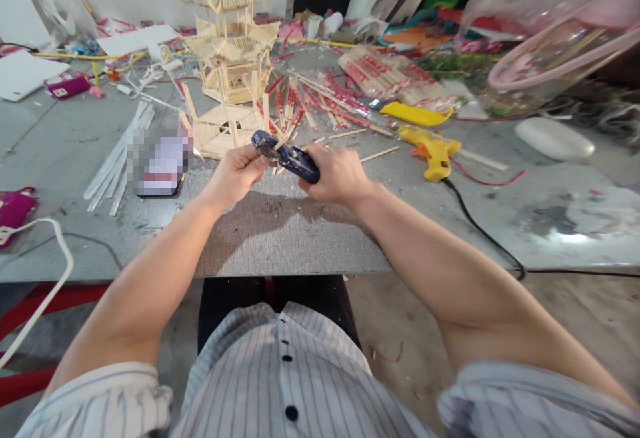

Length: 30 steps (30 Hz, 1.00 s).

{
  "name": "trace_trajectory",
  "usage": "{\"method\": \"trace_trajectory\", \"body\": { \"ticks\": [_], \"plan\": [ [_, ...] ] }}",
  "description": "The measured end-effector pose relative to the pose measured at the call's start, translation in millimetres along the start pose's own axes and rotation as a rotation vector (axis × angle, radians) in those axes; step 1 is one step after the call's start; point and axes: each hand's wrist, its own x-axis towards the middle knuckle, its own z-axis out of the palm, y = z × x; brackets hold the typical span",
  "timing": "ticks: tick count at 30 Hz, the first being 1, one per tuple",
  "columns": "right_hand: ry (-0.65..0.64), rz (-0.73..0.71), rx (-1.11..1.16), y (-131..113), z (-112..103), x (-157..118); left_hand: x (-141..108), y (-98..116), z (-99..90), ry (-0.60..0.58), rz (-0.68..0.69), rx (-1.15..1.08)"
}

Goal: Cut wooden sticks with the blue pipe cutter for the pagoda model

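Above the table's front middle, my right hand (336, 173) is wrapped round a dark blue plier-like hand tool (295, 161). The tool points left and slightly away from me. My left hand (243, 170) is closed in a pinch right by its tip; what the fingers hold is too small to make out. Just behind my hands stands a low hexagonal frame of pale wooden sticks (213, 133). Farther back rises a tiered stick pagoda (227, 38) with a pointed roof. Loose chopstick-like sticks (293, 105), some in red-printed wrappers, lie right of the frame.
A phone (163, 165) and clear glue sticks (123, 158) lie left. On the right are a yellow glue gun (434, 153) with a black cord, a yellow-handled cutter (415, 113), a white mouse-shaped object (554, 138) and packs of wrapped sticks (373, 71). A white cable (63, 251) hangs front left.
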Motion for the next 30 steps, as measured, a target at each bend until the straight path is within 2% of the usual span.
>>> {"method": "trace_trajectory", "body": {
  "ticks": [4,9,12,15,23,30],
  "plan": [
    [0.022,0.024,0.003,-1,2,1,1,-4,0.6,0.033,0.072,0.078],
    [0.053,0.041,0.062,1,7,3,3,-6,3.3,0.155,0.249,0.226],
    [0.078,0.015,0.12,3,9,4,1,-3,5.7,0.239,0.283,0.396],
    [0.118,-0.037,0.174,5,11,5,-1,0,7.9,0.274,0.295,0.468],
    [0.115,-0.087,0.193,7,9,4,0,8,7.9,0.177,0.239,0.35],
    [0.111,-0.096,0.172,10,10,4,0,-2,4.0,0.055,0.092,0.124]
  ]
}}
